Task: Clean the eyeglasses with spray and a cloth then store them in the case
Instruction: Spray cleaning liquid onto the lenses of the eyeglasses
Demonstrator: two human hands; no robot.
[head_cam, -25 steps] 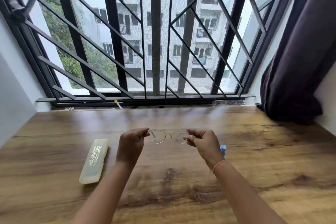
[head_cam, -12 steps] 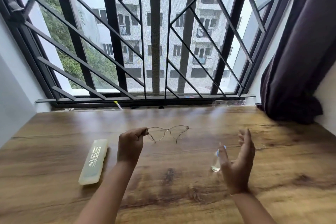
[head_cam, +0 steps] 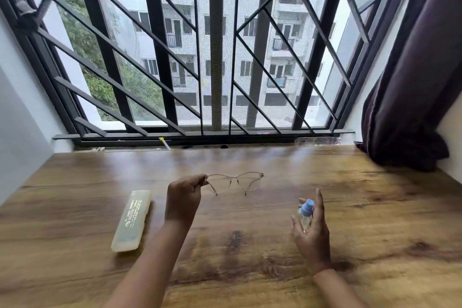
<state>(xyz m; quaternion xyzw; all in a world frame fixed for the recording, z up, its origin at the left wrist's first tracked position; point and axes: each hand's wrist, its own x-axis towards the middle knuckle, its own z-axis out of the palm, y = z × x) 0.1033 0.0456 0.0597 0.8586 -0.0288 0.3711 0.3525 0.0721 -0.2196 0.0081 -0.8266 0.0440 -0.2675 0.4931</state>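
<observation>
My left hand (head_cam: 183,199) pinches the left corner of thin-framed clear eyeglasses (head_cam: 233,181) and holds them above the wooden table (head_cam: 375,220). A small clear spray bottle with a blue cap (head_cam: 305,212) stands on the table to the right. My right hand (head_cam: 311,230) is beside the bottle, fingers straight and spread around it, palm facing left; whether they touch it is unclear. A pale yellow eyeglass case (head_cam: 132,220), closed, lies on the table left of my left hand. No cloth is visible.
A barred window (head_cam: 220,57) rises behind the table's far edge. A dark curtain (head_cam: 412,82) hangs at the right, its bottom bunched on the table corner. A small white stick with a yellow tip (head_cam: 165,143) lies on the sill.
My right hand let go of the eyeglasses, dropped to the right and moved in next to the spray bottle. My left hand keeps the eyeglasses alone in nearly the same spot.
</observation>
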